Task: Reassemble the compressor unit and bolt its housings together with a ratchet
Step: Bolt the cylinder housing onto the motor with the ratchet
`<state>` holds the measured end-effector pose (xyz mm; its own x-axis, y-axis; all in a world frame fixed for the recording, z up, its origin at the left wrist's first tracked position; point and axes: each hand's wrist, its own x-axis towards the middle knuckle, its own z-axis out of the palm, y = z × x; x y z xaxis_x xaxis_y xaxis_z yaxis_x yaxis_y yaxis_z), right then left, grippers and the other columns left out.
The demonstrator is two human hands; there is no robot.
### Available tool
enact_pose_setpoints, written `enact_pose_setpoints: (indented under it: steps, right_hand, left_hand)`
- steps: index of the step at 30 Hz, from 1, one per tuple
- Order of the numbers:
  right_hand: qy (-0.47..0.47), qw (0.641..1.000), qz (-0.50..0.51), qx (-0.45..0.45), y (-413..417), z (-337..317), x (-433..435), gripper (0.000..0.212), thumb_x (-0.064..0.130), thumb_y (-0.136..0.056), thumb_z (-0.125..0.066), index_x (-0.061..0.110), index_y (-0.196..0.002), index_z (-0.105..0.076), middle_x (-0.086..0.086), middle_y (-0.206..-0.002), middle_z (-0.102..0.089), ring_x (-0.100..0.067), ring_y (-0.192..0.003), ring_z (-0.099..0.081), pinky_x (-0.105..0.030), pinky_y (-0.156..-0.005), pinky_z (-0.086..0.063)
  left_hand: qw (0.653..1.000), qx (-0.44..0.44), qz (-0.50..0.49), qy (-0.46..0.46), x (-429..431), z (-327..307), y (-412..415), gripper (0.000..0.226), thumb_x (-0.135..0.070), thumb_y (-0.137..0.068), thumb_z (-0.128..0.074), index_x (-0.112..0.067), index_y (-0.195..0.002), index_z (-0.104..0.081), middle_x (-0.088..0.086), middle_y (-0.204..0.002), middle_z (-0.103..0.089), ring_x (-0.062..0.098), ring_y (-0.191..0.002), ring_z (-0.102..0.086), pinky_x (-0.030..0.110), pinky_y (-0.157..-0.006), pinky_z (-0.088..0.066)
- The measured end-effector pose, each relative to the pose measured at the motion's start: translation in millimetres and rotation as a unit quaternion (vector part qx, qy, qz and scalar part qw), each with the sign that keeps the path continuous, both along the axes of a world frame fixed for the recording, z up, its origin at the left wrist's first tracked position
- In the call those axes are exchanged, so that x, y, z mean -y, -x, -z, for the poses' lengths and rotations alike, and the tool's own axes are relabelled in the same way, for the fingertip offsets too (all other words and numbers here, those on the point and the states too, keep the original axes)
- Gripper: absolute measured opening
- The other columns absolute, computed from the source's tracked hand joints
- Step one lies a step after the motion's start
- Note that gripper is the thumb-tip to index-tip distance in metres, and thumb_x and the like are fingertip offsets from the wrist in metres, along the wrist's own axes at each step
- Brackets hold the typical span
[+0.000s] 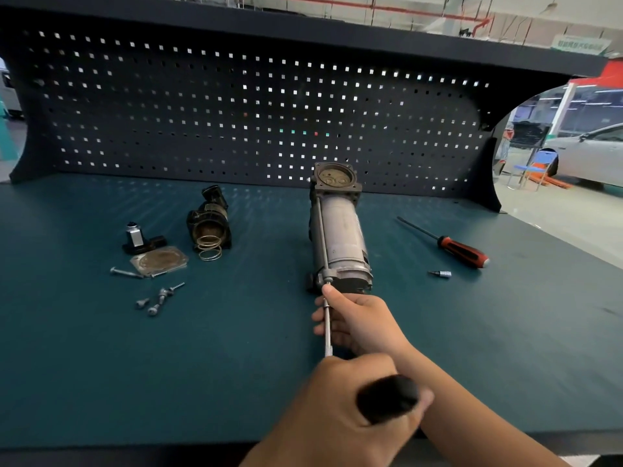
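The grey cylindrical compressor unit (340, 237) lies lengthwise on the green bench, its square flange at the far end. A long through-bolt runs along its left side. A driver tool with a thin steel shaft (327, 332) and a black handle (387, 399) meets the bolt head at the unit's near end. My right hand (360, 321) grips the shaft just behind the unit, thumb pointing forward. My left hand (340, 402) is wrapped round the black handle near the bench's front edge. A black housing (210, 220) with a coil spring (209, 249) sits to the left.
At left lie a flat metal cover plate (160, 261), a small valve block (138, 237) and several loose screws (158, 298). At right lie a red-and-black screwdriver (451, 246) and a small socket bit (441, 274). A dark pegboard (236, 112) backs the bench.
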<state>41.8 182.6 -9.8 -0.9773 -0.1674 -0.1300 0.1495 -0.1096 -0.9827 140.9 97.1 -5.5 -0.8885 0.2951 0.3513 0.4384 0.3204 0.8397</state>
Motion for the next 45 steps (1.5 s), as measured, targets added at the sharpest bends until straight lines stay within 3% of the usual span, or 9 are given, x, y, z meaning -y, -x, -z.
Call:
enact_pose_setpoints:
  steps: [2,4,6,10,13,17,31,40,45]
  right_hand:
    - [0.012,1.000,-0.014,0.016,0,-2,0,0.026,0.025,-0.094,-0.055,0.005,-0.078,-0.061,-0.001,-0.054,-0.065,-0.011,-0.043,-0.061,-0.016,-0.042,-0.046]
    - [0.006,0.999,-0.033,0.019,0,-4,0,0.025,0.026,-0.094,-0.055,0.005,-0.081,-0.060,-0.002,-0.057,-0.067,-0.012,-0.046,-0.063,-0.016,-0.043,-0.046]
    - [-0.027,0.998,-0.059,0.011,0,-5,2,0.025,0.029,-0.093,-0.056,0.006,-0.083,-0.060,-0.002,-0.061,-0.069,-0.011,-0.050,-0.064,-0.016,-0.046,-0.047]
    - [-0.086,0.993,-0.081,-0.008,0,-3,14,0.024,0.029,-0.093,-0.056,0.009,-0.082,-0.060,0.000,-0.062,-0.069,-0.010,-0.052,-0.062,-0.016,-0.048,-0.048]
    - [-0.024,0.996,-0.085,0.018,3,-4,28,0.021,0.023,-0.097,-0.050,0.008,-0.084,-0.057,0.001,-0.059,-0.069,-0.011,-0.049,-0.064,-0.016,-0.047,-0.047]
    - [0.104,0.984,-0.114,0.087,7,-4,35,0.021,0.020,-0.100,-0.037,0.009,-0.091,-0.053,-0.001,-0.066,-0.071,-0.012,-0.055,-0.067,-0.018,-0.052,-0.050]
    - [0.161,0.974,-0.139,0.081,9,2,25,0.024,0.018,-0.099,-0.038,0.007,-0.091,-0.058,-0.005,-0.075,-0.073,-0.013,-0.061,-0.069,-0.018,-0.053,-0.052]
    - [-0.041,0.996,-0.022,-0.075,7,10,29,0.032,0.024,-0.094,-0.053,0.006,-0.068,-0.058,0.002,-0.051,-0.064,-0.004,-0.038,-0.052,-0.013,-0.042,-0.042]
    - [-0.049,0.997,-0.033,-0.057,6,5,29,0.033,0.030,-0.092,-0.056,0.009,-0.067,-0.060,-0.002,-0.060,-0.069,-0.009,-0.041,-0.057,-0.015,-0.040,-0.040]
  left_hand:
    - [0.950,-0.132,-0.005,0.284,5,31,19,0.022,-0.040,-0.086,-0.050,-0.041,-0.066,-0.058,-0.017,-0.058,-0.055,-0.009,-0.061,-0.054,0.005,-0.066,-0.043]
    - [0.777,-0.082,0.001,0.624,-22,28,63,0.025,-0.015,-0.097,-0.047,-0.010,-0.083,-0.068,0.004,-0.075,-0.064,0.006,-0.089,-0.064,0.021,-0.091,-0.046]
    - [0.711,-0.072,-0.021,0.700,-27,29,78,0.031,-0.008,-0.098,-0.045,0.007,-0.078,-0.064,0.014,-0.082,-0.065,0.011,-0.101,-0.063,0.027,-0.101,-0.041]
    - [0.895,0.095,-0.020,0.435,-13,23,62,0.029,-0.029,-0.097,-0.046,-0.046,-0.074,-0.052,-0.025,-0.081,-0.063,-0.013,-0.082,-0.056,0.005,-0.079,-0.044]
    - [0.860,0.004,-0.049,0.508,8,22,51,0.023,-0.010,-0.098,-0.042,-0.019,-0.107,-0.061,-0.005,-0.115,-0.065,0.005,-0.110,-0.057,0.019,-0.102,-0.035]
    - [0.997,-0.019,-0.042,-0.067,26,3,15,0.029,-0.055,-0.063,-0.060,-0.029,-0.051,-0.051,-0.014,-0.044,-0.045,-0.003,-0.041,-0.040,0.006,-0.047,-0.031]
    - [0.618,0.102,-0.184,-0.757,44,19,13,0.038,-0.049,-0.081,-0.050,-0.018,-0.058,-0.044,-0.006,-0.038,-0.027,0.008,-0.029,-0.031,0.028,-0.056,-0.036]
    - [0.986,-0.086,-0.058,-0.133,31,1,8,0.018,-0.045,-0.067,-0.058,-0.030,-0.062,-0.051,-0.004,-0.045,-0.041,0.004,-0.042,-0.034,0.020,-0.045,-0.027]
    - [0.933,-0.112,-0.003,0.342,18,-3,10,0.022,-0.041,-0.087,-0.047,-0.030,-0.079,-0.031,-0.003,-0.063,-0.033,0.019,-0.065,-0.034,0.031,-0.051,-0.022]
